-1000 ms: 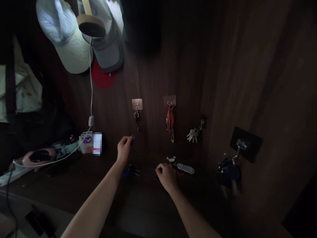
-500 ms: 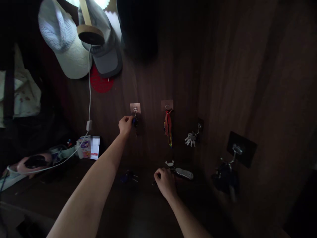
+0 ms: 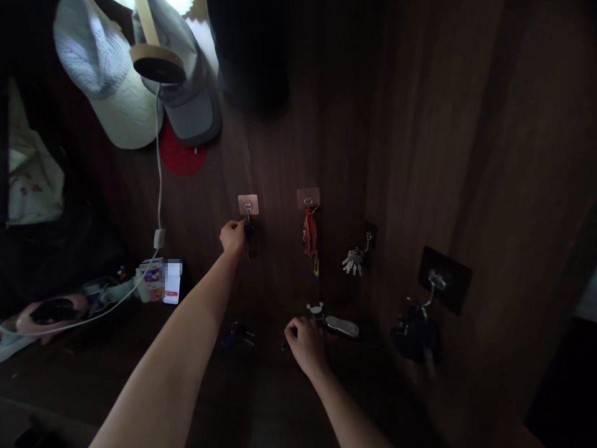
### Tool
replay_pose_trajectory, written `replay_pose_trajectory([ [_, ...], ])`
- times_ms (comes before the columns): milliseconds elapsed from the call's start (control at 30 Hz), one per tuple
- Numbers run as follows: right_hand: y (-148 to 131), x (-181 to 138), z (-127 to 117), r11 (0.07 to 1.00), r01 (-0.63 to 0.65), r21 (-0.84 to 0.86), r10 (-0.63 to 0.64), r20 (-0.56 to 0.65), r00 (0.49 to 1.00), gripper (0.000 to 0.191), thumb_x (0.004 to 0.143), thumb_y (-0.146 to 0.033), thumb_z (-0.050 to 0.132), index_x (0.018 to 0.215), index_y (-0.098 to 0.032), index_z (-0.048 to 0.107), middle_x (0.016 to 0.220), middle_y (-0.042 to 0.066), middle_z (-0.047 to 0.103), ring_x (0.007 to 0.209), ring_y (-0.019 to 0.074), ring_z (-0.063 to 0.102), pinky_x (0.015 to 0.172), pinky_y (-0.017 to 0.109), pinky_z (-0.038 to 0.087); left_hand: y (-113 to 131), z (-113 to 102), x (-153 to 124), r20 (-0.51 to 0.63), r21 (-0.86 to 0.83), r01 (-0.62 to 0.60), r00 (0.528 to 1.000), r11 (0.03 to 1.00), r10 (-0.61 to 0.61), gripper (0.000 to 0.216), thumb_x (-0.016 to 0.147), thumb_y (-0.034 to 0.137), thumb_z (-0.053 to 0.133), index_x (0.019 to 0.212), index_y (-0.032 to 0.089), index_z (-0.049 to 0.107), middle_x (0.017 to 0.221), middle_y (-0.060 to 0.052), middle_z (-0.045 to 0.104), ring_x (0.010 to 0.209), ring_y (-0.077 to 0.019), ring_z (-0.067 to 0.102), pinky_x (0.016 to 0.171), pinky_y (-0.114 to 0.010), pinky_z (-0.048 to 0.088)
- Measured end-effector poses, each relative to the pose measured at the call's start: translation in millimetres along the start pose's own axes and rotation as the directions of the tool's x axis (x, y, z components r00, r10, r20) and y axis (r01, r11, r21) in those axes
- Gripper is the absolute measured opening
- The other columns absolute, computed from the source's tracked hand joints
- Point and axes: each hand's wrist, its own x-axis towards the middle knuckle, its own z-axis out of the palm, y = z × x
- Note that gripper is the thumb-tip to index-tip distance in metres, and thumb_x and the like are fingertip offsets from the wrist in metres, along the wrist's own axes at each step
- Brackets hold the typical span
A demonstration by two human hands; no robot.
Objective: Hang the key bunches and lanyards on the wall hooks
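A dark wood-grain panel fills the view, with a white cap (image 3: 105, 81) and a grey cap (image 3: 180, 87) hanging high up and a white cable (image 3: 159, 168) running down it. From a tan adhesive hook plate (image 3: 247, 205) hangs a small bunch of keys (image 3: 249, 230), and the left hand (image 3: 232, 236) is curled right against it. The fingers partly hide the bunch, so whether they grip it is hard to make out. Below, on the dark shelf (image 3: 261, 373), the right hand (image 3: 304, 346) is bent downward, a thin dark object (image 3: 284, 346) poking out beside it; what lies beneath the palm is hidden. Just right of that hand sits a silver-grey key fob (image 3: 342, 326). Farther right, a dark bunch (image 3: 415, 336) hangs in deep shadow — too blurred to tell.
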Motion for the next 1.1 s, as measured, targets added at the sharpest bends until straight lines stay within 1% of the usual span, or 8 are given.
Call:
replay_pose_trajectory([
  [167, 0, 0, -1, 1.0, 0.001, 0.002, -0.001, 0.0, 1.0, 0.014, 0.08, -0.024, 0.051, 0.074, -0.023, 0.063, 0.083, 0.001, 0.065, 0.09, 0.0191, 0.055, 0.074, 0.028, 0.033, -9, 4, -4, 0.042, -0.055, 0.021, 0.999, 0.998, -0.019, 0.019, 0.067, 0.038, 0.058, 0.063, 0.019, 0.061, 0.066, -0.004, 0.064, 0.071, -0.0188, 0.058, 0.064, -0.026, 0.041],
  [300, 0, 0, -1, 1.0, -0.006, 0.002, 0.006, -0.001, 1.0, 0.014, 0.08, -0.024, 0.051, 0.074, -0.023, 0.063, 0.084, 0.001, 0.065, 0.09, 0.0192, 0.054, 0.075, 0.029, 0.033, -18, 5, -16, 0.129, -0.166, 0.019, 0.992, 0.986, 0.002, 0.026, 0.072, 0.036, 0.054, 0.087, 0.017, 0.063, 0.078, -0.004, 0.066, 0.068, -0.0143, 0.06, 0.062, -0.024, 0.044],
  [367, 0, 0, -1, 1.0, -0.005, 0.008, 0.005, -0.007, 1.0, 0.014, 0.081, -0.024, 0.05, 0.074, -0.023, 0.063, 0.085, 0.001, 0.065, 0.09, 0.0191, 0.054, 0.075, 0.029, 0.033, -24, 4, -25, 0.175, -0.211, 0.025, 0.984, 0.977, 0.012, 0.033, 0.072, 0.033, 0.054, 0.098, 0.015, 0.059, 0.079, -0.004, 0.066, 0.066, -0.0129, 0.061, 0.061, -0.023, 0.045],
  [433, 0, 0, -1, 1.0, 0.0, 0.016, 0.0, -0.009, 1.0, 0.014, 0.081, -0.024, 0.05, 0.074, -0.023, 0.063, 0.084, 0.001, 0.066, 0.09, 0.0188, 0.054, 0.075, 0.029, 0.032, -32, 1, -33, 0.204, -0.234, 0.031, 0.979, 0.972, 0.018, 0.036, 0.071, 0.031, 0.056, 0.103, 0.014, 0.057, 0.076, -0.004, 0.066, 0.066, -0.0128, 0.061, 0.062, -0.023, 0.045],
  [667, -1, 0, -3, 1.0, -0.008, -0.012, 0.008, 0.005, 1.0, 0.015, 0.081, -0.025, 0.051, 0.073, -0.024, 0.064, 0.084, 0.001, 0.066, 0.09, 0.0188, 0.055, 0.074, 0.028, 0.033, -70, -16, -68, 0.228, -0.199, 0.001, 0.973, 0.98, 0.045, 0.033, 0.067, 0.03, 0.059, 0.097, 0.017, 0.06, 0.074, -0.002, 0.063, 0.068, -0.0141, 0.058, 0.063, -0.025, 0.043],
  [833, -1, 1, -2, 1.0, -0.015, -0.003, 0.015, 0.013, 1.0, 0.016, 0.081, -0.026, 0.05, 0.073, -0.023, 0.064, 0.085, 0.001, 0.066, 0.09, 0.0184, 0.055, 0.075, 0.028, 0.032, -95, -30, -100, 0.285, -0.223, 0.069, 0.959, 0.972, -0.002, 0.032, 0.068, 0.034, 0.058, 0.095, 0.018, 0.059, 0.074, -0.001, 0.063, 0.067, -0.0146, 0.058, 0.059, -0.025, 0.044],
  [1000, -1, 1, -2, 1.0, -0.025, 0.016, 0.025, 0.018, 1.0, 0.016, 0.081, -0.026, 0.05, 0.073, -0.024, 0.064, 0.085, 0.001, 0.066, 0.09, 0.0179, 0.055, 0.075, 0.027, 0.033, -111, -42, -132, 0.338, -0.238, 0.118, 0.941, 0.964, -0.032, 0.03, 0.069, 0.036, 0.058, 0.093, 0.018, 0.059, 0.074, -0.001, 0.064, 0.069, -0.015, 0.06, 0.064, -0.026, 0.046],
  [1100, -1, 2, 0, 1.0, -0.028, 0.008, 0.028, 0.028, 0.999, 0.016, 0.081, -0.026, 0.05, 0.074, -0.024, 0.064, 0.086, 0.001, 0.066, 0.09, 0.0187, 0.055, 0.074, 0.028, 0.034, -116, -49, -148, 0.386, -0.22, 0.106, 0.923, 0.97, -0.014, 0.029, 0.071, 0.037, 0.057, 0.094, 0.019, 0.058, 0.076, -0.002, 0.064, 0.071, -0.0157, 0.061, 0.065, -0.027, 0.046],
])
